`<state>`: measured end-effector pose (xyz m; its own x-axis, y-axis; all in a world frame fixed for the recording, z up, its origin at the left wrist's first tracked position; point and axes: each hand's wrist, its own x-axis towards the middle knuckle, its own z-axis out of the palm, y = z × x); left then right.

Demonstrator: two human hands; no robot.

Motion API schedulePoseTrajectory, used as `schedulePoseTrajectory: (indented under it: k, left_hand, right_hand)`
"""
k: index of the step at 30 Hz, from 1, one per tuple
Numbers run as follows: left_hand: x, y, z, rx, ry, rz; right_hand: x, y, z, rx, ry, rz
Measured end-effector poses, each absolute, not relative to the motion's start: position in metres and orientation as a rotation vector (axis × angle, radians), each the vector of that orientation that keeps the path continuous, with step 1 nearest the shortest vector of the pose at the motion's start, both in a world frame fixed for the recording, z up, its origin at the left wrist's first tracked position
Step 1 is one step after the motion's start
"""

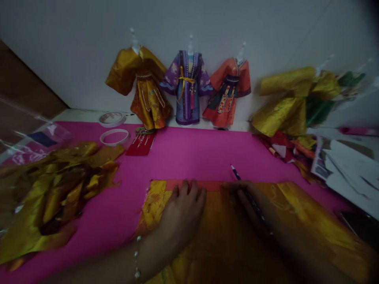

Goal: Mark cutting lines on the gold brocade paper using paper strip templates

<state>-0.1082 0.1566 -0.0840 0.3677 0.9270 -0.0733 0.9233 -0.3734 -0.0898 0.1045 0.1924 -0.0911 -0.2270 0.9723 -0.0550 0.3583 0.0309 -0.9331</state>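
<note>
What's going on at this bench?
A person is working on a shiny gold patterned fabric sheet spread over a bright pink mat. The left hand rests on it, fingers across the flat coral-red strip along its far edge. The right hand holds a slim dark pen, fingertips near the strip's right end; the pen's pale-tipped end points away. Crumpled gold fabric scraps lie to the left. Small robes on stands line the back.
</note>
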Motion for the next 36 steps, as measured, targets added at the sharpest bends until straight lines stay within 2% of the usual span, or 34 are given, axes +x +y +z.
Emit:
schedulePoseTrajectory:
  k: [6, 13, 21, 27, 33, 36]
  left_hand:
    - [-0.107, 0.156, -0.083, -2.572, -1.751, 0.198]
    - [-0.107, 0.156, -0.083, -2.570, -1.751, 0.196]
    - [-0.109, 0.157, -0.085, -2.575, -1.669, 0.120]
    - [-0.105, 0.145, -0.082, -2.694, -1.417, -0.011]
    - [-0.101, 0.141, -0.091, -2.734, -1.314, -0.203]
    - [-0.101, 0.142, -0.098, -2.747, -1.273, -0.184]
  right_hand:
    - [0.106, 0.191, -0.103, -1.315, -1.608, 1.217]
    - [0.117, 0.199, -0.111, -1.245, -1.858, 0.935]
    - [0.119, 0.201, -0.107, -1.283, -1.858, 0.874]
    - [0.117, 0.204, -0.102, -1.180, -1.870, 0.904]
    - [0.111, 0.201, -0.101, -1.207, -1.675, 1.082]
    - [0.111, 0.201, -0.102, -1.184, -1.610, 1.148]
